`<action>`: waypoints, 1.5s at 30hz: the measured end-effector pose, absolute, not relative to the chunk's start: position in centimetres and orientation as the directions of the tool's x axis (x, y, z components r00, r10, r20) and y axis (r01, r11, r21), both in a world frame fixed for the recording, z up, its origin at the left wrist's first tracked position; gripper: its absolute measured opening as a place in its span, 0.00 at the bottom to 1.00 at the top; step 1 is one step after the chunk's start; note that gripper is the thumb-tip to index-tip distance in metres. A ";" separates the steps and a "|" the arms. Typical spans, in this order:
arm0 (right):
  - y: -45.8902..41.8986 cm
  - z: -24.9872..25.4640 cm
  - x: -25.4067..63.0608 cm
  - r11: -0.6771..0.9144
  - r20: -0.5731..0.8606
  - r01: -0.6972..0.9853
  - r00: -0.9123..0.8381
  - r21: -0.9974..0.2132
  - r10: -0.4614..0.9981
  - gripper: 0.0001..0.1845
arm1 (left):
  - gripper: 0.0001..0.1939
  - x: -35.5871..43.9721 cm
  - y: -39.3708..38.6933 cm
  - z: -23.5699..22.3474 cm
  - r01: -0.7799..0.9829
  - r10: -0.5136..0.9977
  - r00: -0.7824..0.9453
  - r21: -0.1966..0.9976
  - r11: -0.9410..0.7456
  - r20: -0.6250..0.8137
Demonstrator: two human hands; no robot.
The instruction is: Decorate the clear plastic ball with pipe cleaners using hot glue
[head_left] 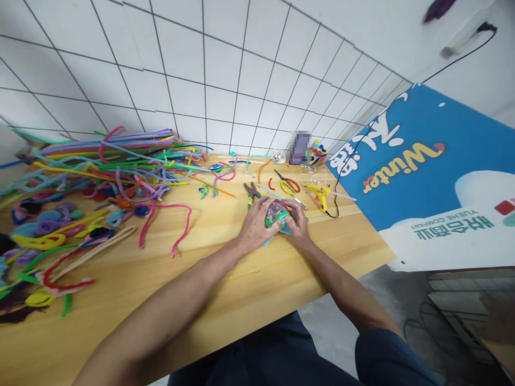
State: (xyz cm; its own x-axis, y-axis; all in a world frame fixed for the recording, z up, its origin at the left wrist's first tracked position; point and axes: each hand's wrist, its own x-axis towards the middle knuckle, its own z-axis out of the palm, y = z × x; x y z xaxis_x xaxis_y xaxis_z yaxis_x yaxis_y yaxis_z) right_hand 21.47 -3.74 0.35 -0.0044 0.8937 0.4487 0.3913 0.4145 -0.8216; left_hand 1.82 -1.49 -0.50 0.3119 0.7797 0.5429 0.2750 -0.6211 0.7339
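Between my two hands is a small rounded, see-through object with green and red pipe cleaner around it [277, 211]; its exact kind I cannot make out. My left hand [256, 224] is closed on its left side, with the thumb on the front. From the right, the fingers of my right hand [298, 221] wrap round the other side. A bit of light blue pipe cleaner shows beneath it. Just beyond my left hand lie pliers [250, 194] with green and yellow handles. Scissors [288, 185] with yellow and red handles rest past my right hand.
A heap of coloured pipe cleaners [120, 153] covers the table's left side, with bent pink ones [177, 207] nearer. At the right lie a yellow glue gun [322, 197] with a black cord and a blurred phone-like object [300, 148]. A blue banner [402, 161] borders the table's right edge.
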 end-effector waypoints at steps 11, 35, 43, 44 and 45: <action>-2.7 0.3 21.5 0.313 0.355 0.327 0.075 -0.892 0.932 0.31 | 0.49 1.2 -0.8 -1.0 0.267 0.780 0.315 0.738 -0.620 0.541; -0.9 2.3 21.8 0.323 0.267 0.445 -0.186 -0.835 0.946 0.26 | 0.48 -1.0 0.1 -0.9 0.334 0.909 0.104 0.846 -0.414 0.404; -0.4 0.6 23.1 0.370 0.314 0.333 -0.209 -0.867 0.926 0.33 | 0.40 -1.3 0.0 -0.5 0.314 0.889 0.189 0.832 -0.457 0.418; -0.6 0.4 23.1 0.380 0.325 0.322 -0.215 -0.867 0.921 0.34 | 0.40 -1.3 -0.1 -0.5 0.299 0.893 0.194 0.842 -0.448 0.406; -0.7 0.3 23.1 0.393 0.336 0.319 -0.219 -0.862 0.916 0.35 | 0.40 -1.4 -0.2 -0.4 0.288 0.896 0.199 0.850 -0.441 0.397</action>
State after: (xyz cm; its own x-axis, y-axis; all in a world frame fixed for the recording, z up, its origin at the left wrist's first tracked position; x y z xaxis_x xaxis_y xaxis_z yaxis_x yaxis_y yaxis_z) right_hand 23.13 -0.69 0.28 -0.2190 0.9160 0.3362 0.3191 0.3928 -0.8625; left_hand -1.40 -0.23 -0.45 0.1988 0.8959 0.3973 0.2881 -0.4409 0.8501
